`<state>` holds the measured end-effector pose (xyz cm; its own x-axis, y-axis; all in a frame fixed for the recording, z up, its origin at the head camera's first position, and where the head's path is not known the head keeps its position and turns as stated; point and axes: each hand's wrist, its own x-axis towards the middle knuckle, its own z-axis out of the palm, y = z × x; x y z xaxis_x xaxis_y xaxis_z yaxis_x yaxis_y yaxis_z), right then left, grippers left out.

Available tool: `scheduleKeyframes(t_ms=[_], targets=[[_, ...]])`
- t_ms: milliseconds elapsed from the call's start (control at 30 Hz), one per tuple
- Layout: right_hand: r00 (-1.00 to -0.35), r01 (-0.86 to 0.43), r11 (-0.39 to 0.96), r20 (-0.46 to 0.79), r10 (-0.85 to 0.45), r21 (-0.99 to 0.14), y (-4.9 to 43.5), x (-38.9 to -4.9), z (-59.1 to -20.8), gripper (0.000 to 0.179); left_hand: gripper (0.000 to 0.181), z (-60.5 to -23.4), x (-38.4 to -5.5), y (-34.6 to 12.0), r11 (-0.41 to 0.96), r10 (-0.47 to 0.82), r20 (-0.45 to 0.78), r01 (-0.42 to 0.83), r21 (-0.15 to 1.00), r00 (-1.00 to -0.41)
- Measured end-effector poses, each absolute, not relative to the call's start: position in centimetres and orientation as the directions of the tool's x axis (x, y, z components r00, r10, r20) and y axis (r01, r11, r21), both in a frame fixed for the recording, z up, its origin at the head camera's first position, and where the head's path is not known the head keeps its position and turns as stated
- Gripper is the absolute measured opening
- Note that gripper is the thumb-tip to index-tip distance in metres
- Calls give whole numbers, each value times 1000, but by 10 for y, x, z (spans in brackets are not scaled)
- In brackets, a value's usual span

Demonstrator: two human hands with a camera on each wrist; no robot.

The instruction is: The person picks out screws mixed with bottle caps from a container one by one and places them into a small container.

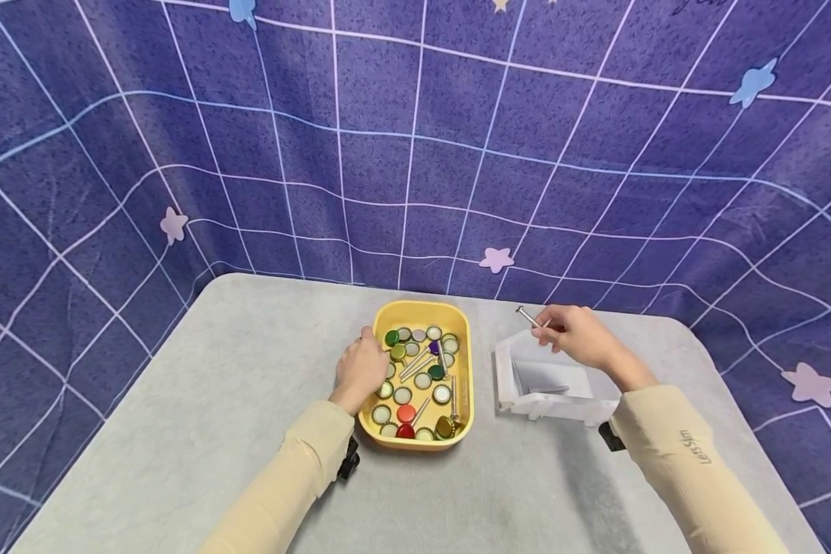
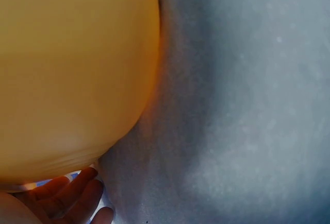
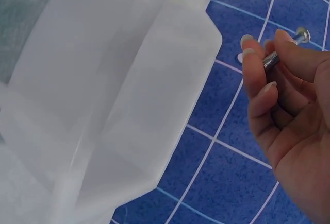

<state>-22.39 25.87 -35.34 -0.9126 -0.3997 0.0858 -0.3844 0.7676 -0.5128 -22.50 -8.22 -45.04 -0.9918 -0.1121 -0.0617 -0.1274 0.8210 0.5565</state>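
Note:
My left hand (image 1: 363, 368) grips the left rim of a yellow tray (image 1: 462, 308). In the left wrist view its fingers (image 2: 77, 198) curve beside the outer wall of the tray, and part of the grip is hidden. Bottle caps (image 1: 402, 395) in several colours and long metal bolts (image 1: 453, 396) lie mixed in the tray. My right hand (image 1: 573, 335) pinches a silver bolt (image 1: 526, 315) between thumb and fingertips, above the back of a white bin (image 1: 505, 377). The right wrist view shows its round head and threaded end. Inside the bin lies at least one metal piece (image 1: 550, 389), seemingly another bolt.
Both containers stand on a grey table (image 1: 263, 346), with a gap between them. A purple-blue cloth (image 1: 388, 154) with a grid pattern and stars hangs behind the table and along its sides.

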Motion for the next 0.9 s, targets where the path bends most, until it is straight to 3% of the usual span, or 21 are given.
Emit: scheduleKeyframes(t_ms=[433, 700, 900], targets=[[-909, -339, 774, -28, -417, -535, 276, -220, -356, 5, 28, -450, -224, -82, 826, -115, -66, -132, 548, -991], [-906, -395, 854, -12, -424, -339, 284, -216, -363, 9, 27, -452, -222, -82, 818, -120, -46, -125, 561, -992], [-901, -415, 849, 15, -435, -327, 284, -217, -365, 8, 27, -450, -223, -81, 815, -125, -42, -127, 565, -991]])
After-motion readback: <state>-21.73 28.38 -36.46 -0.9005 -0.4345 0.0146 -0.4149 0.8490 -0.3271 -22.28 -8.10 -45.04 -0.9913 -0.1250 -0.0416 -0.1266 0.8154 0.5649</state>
